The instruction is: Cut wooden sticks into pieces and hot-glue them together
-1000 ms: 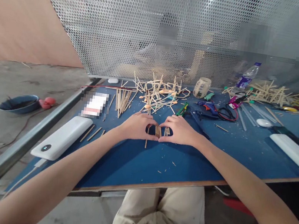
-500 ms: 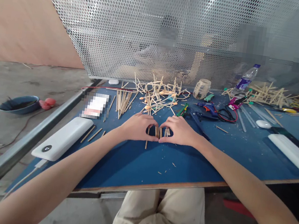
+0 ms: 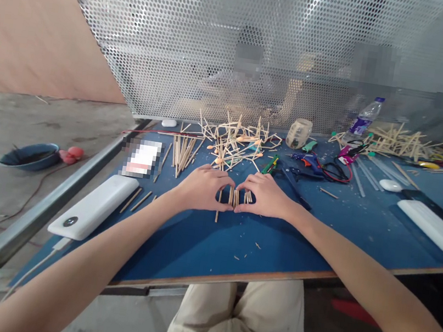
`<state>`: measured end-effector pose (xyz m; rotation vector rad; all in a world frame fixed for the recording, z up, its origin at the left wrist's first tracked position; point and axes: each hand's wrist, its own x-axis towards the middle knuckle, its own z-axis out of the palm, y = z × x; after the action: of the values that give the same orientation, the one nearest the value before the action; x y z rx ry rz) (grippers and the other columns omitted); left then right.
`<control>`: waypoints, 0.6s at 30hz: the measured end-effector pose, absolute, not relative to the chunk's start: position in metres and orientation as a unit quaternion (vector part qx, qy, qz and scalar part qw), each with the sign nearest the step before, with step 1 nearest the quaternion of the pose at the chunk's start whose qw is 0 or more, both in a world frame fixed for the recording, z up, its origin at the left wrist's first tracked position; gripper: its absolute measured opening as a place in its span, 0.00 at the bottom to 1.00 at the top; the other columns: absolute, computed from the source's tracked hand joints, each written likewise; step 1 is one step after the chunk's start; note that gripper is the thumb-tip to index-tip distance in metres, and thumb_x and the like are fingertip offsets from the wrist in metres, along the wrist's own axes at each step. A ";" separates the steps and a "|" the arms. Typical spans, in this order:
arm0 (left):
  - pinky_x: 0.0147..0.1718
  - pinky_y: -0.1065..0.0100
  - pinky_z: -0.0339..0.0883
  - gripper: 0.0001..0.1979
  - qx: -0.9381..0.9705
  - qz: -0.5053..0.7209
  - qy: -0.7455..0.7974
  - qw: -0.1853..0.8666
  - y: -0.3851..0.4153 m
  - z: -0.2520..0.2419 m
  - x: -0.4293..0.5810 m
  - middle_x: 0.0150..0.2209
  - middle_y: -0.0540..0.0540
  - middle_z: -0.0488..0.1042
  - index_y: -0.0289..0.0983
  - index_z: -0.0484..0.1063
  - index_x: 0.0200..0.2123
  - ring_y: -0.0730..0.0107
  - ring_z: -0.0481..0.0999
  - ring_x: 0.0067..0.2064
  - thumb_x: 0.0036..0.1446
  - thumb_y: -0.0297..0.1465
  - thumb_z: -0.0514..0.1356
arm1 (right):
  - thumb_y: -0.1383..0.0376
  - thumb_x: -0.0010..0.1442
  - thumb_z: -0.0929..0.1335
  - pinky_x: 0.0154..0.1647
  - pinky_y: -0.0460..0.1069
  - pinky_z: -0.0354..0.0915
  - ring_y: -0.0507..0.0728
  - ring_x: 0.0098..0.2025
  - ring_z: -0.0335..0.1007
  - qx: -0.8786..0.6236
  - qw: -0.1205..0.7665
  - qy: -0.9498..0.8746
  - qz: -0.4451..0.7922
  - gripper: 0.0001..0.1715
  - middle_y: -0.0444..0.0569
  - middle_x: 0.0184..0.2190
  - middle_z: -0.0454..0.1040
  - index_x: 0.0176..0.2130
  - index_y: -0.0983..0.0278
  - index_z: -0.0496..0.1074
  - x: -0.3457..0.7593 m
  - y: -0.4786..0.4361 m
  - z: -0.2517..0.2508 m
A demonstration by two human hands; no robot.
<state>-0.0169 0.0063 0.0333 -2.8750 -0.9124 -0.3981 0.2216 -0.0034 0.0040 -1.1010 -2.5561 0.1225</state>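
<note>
My left hand (image 3: 204,187) and my right hand (image 3: 269,195) face each other low over the table, curled so their fingertips and thumbs nearly meet. Between them, a small bundle of short wooden sticks (image 3: 234,197) is pinched at its ends by both hands. A few more short sticks (image 3: 248,196) show inside the curve of my right hand, apart from the bundle. One longer wooden stick (image 3: 216,216) lies on the blue table under my left hand. My fingers hide the sticks' far ends.
Behind my hands lies a heap of joined sticks (image 3: 242,141), beside loose sticks (image 3: 182,154). Pliers (image 3: 271,164), a glue gun (image 3: 309,162) and a jar (image 3: 298,133) are near it. White power banks (image 3: 94,208) lie left and right. A perforated metal screen (image 3: 207,36) stands at the back.
The pinched sticks have drawn slightly closer together between my fingertips. Both hands otherwise stay in nearly the same place.
</note>
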 end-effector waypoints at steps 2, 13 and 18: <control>0.46 0.59 0.62 0.26 -0.943 -0.141 -0.295 0.066 0.005 0.036 -0.018 0.43 0.46 0.79 0.40 0.74 0.49 0.59 0.78 0.43 0.54 0.51 0.63 | 0.34 0.52 0.69 0.50 0.57 0.54 0.64 0.48 0.68 -0.392 0.176 -0.902 0.045 0.38 0.51 0.42 0.76 0.48 0.59 0.76 0.222 -0.003 0.004; 0.45 0.58 0.63 0.26 -0.928 -0.196 -0.301 0.101 0.004 0.040 -0.021 0.43 0.46 0.79 0.40 0.74 0.49 0.60 0.78 0.41 0.55 0.51 0.62 | 0.34 0.50 0.70 0.49 0.57 0.55 0.63 0.47 0.69 -0.397 0.187 -0.897 0.052 0.40 0.51 0.42 0.76 0.49 0.59 0.76 0.223 -0.002 0.005; 0.44 0.59 0.64 0.26 -0.912 -0.230 -0.315 0.126 0.005 0.045 -0.022 0.39 0.46 0.79 0.39 0.74 0.51 0.62 0.78 0.38 0.58 0.51 0.60 | 0.46 0.66 0.65 0.49 0.56 0.56 0.60 0.46 0.69 -0.382 0.227 -0.893 0.074 0.23 0.50 0.40 0.76 0.46 0.58 0.78 0.222 -0.005 0.012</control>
<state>-0.0224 0.0049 0.0449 -2.6560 -0.9187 -0.6706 0.2225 -0.0054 0.0118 -1.0521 -2.4600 0.2047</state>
